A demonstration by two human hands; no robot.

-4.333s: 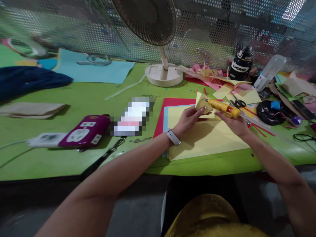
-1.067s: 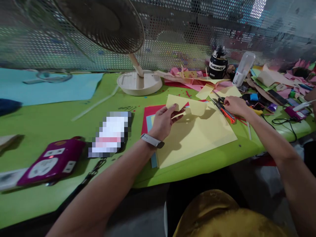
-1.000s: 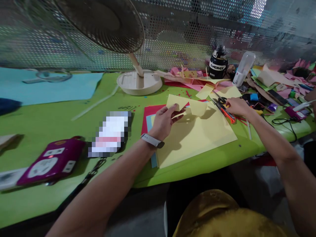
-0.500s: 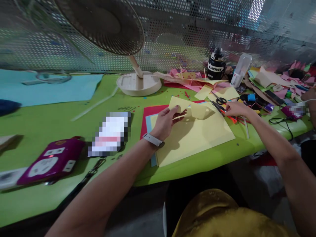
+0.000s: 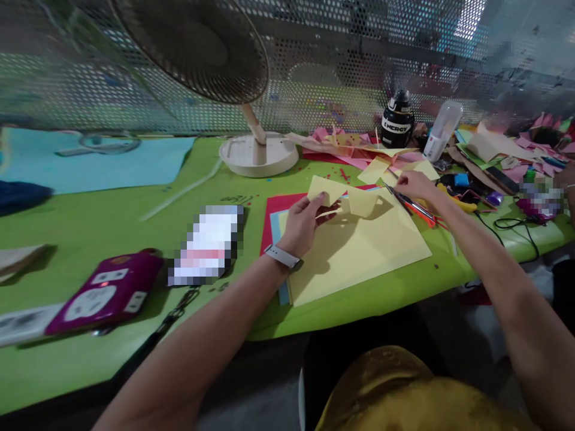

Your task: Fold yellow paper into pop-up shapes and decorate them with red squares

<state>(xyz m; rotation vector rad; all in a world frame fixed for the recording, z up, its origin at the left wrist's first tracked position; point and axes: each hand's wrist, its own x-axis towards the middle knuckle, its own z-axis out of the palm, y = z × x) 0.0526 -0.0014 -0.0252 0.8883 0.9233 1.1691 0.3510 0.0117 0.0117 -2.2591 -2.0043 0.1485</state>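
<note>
Item one: our left hand (image 5: 302, 220), fingers pinched on a folded yellow paper piece (image 5: 345, 196), holds it lifted just above the large yellow sheet (image 5: 359, 245) that lies near the front edge of the green table (image 5: 112, 227). The piece's long axis runs left to right, roughly parallel to that edge.

Item two: our right hand (image 5: 413, 184), fingers curled down over the handle end of the orange-handled scissors (image 5: 415, 206). We cannot tell whether the grip has closed on them or the fingers only rest there. The scissors lie flat just beside the right edge of the yellow sheet, long axis running diagonally from the far left toward the near right.

Relation of note: the scissors lie to the right of the paper piece, near it but apart; the right hand is on them, the left hand well short of them.

Also listed: a red sheet (image 5: 275, 206) under the yellow one; a fan base (image 5: 259, 157) toward the far edge; a black bottle (image 5: 397, 123) at the far right; a magenta power strip (image 5: 105, 293) near the front left corner; paper scraps (image 5: 345, 143) along the far edge.
</note>
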